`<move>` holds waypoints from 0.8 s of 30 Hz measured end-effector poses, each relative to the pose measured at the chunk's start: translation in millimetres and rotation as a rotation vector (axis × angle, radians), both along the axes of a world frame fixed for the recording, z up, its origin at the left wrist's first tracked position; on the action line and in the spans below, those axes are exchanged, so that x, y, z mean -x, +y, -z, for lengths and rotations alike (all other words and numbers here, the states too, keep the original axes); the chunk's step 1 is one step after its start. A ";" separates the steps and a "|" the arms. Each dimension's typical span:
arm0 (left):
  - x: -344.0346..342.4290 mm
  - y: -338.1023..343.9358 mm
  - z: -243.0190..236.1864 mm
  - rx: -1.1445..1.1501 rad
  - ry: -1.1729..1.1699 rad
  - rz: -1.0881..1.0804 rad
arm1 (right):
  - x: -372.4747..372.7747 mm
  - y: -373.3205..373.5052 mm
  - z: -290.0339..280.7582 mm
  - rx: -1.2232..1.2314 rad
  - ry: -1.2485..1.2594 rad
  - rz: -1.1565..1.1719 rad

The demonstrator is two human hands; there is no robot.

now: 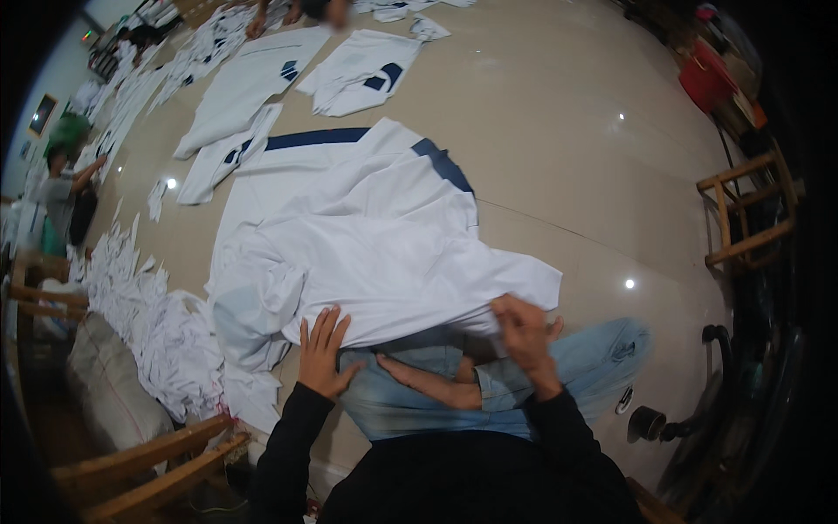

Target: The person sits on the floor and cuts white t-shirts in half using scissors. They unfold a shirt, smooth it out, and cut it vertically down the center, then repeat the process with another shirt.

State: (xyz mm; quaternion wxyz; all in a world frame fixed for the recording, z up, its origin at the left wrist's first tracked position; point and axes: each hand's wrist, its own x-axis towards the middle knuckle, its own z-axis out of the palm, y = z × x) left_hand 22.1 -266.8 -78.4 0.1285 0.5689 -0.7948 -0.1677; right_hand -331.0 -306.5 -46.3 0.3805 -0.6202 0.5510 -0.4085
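Note:
A large white garment (pixel 384 253) with navy panels at its far edge lies in loose folds in front of me, reaching over my crossed legs (pixel 567 367) in light blue jeans. My left hand (pixel 327 354) rests with fingers spread on the near edge of the cloth, left of my bare foot. My right hand (pixel 524 332) pinches the near right edge of the same white cloth, above my bent leg. Further off lie more white pieces with navy shapes (pixel 349 70).
Piles of white scraps (pixel 166 341) lie left, beside a stuffed sack (pixel 113 384) and wooden rails (pixel 148 454). A person (pixel 61 192) works at the far left, another (pixel 314 13) at the top. A wooden stool (pixel 742 205), red bucket (pixel 703 79) and dark cylinder (pixel 646 424) are right.

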 end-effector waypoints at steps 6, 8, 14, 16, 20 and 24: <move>-26.8 -57.2 8.9 0.346 0.247 -0.224 | 75.1 -9.4 -54.4 0.226 0.016 0.472; -22.9 -78.2 -9.8 0.245 0.341 -0.257 | 100.3 -9.2 -74.1 0.190 -0.121 0.596; -78.1 -99.9 -50.1 -0.507 0.827 -0.046 | 171.9 10.6 -66.6 -0.304 -0.507 0.273; -55.0 -96.2 -41.3 -0.410 0.625 -0.003 | 212.6 31.9 -10.2 -0.519 -0.055 -0.092; -4.4 -36.9 15.5 -0.018 -0.362 0.242 | 124.3 47.7 24.9 -0.298 0.561 -0.129; 15.2 -48.2 19.8 -0.233 -0.343 0.181 | 73.7 49.4 38.4 -0.090 0.899 -0.291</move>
